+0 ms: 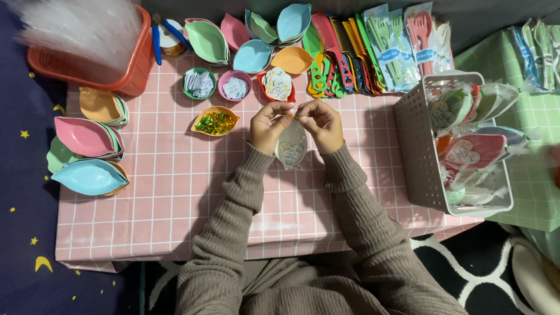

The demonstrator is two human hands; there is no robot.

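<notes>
My left hand point(267, 125) and my right hand point(324, 123) meet over the middle of the pink checked table point(163, 198). Together they pinch the top of a clear plastic bag point(291, 147) that holds a leaf-shaped dish with a heart-shaped card. The bag hangs below my fingers, between my wrists. A small green twist tie seems to sit at the bag's neck between my fingertips. Just left of my hands lies a yellow leaf dish of shiny green ties point(214, 122).
Small bowls of paper cards point(235, 88) stand behind my hands. Stacks of leaf-shaped dishes point(88, 175) line the left side and the back. Combs point(333, 52) and packed cutlery lie at the back right. A white basket point(417, 146) of wrapped packs stands right; an orange basket point(125, 73) of clear bags back left.
</notes>
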